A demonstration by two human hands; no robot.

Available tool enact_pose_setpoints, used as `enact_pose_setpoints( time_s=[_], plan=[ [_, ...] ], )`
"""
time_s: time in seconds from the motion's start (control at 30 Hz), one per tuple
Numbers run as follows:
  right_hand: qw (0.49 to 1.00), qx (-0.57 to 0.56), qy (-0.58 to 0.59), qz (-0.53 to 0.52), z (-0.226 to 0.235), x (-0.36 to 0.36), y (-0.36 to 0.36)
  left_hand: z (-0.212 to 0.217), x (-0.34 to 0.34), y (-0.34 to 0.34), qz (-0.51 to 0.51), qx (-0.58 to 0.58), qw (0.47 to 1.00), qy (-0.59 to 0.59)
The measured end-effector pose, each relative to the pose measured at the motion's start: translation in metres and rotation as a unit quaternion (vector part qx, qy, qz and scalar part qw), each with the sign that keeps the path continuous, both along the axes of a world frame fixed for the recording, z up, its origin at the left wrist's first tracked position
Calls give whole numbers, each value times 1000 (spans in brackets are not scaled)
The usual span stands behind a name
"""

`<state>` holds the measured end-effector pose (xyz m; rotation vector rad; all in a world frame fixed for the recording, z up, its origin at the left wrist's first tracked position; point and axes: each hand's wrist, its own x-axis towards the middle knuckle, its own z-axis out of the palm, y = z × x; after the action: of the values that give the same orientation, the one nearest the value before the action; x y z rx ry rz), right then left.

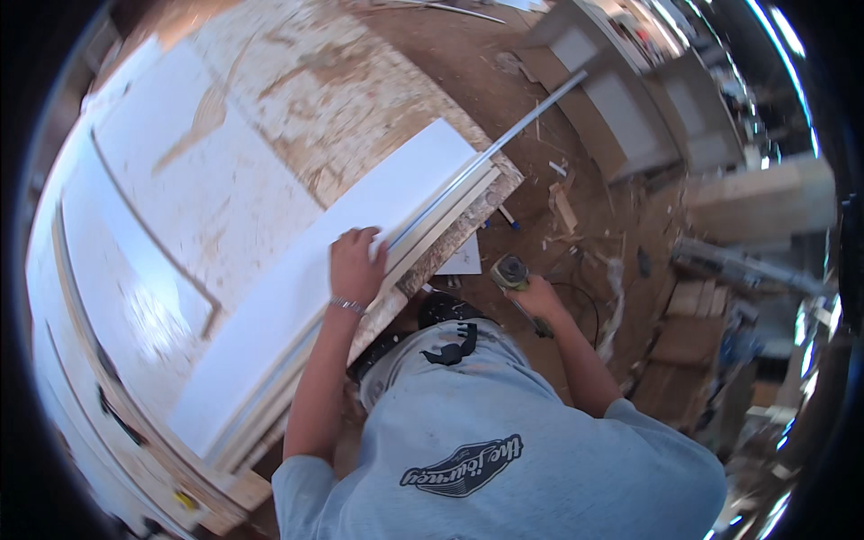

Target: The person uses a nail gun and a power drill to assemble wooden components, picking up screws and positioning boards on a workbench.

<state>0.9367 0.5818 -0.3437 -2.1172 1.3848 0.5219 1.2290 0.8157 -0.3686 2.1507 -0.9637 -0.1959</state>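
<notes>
My left hand (pixel 358 267), with a metal watch band at the wrist, rests on a long white panel (pixel 396 175). Its fingers curl at a thin, silvery metal strip (pixel 531 115), which runs along the panel's near edge and sticks out past the far right corner. Pale narrow boards (pixel 450 200) lie alongside the strip. Off the table to the right, my right hand (pixel 537 300) is closed around a green and black cordless drill (pixel 511 272), held at my side; the fingers are partly hidden by the tool.
The panel lies on a worn, stained board worktable (pixel 315 72). More white panels (pixel 135 297) lie on the left. Wood scraps (pixel 563 209) and a dark cable (pixel 589 301) litter the floor. Cabinet-like boxes (pixel 603 99) stand at the far right, with stacked boards (pixel 688 337) nearer.
</notes>
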Motion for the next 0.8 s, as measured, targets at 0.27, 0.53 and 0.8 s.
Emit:
enact_pose_setpoints(
  time_s=[0.27, 0.53, 0.8],
  plan=[
    [948, -6, -106, -300, -117, -156, 12, -51, 4, -293, -182, 148, 971, -36],
    [889, 125, -2, -441, -126, -208, 26, -53, 13, -433, -220, 414, 881, 57],
    [956, 96, -33, -274, -208, -227, -25, -47, 15, -432, -223, 286, 905, 224]
  ],
)
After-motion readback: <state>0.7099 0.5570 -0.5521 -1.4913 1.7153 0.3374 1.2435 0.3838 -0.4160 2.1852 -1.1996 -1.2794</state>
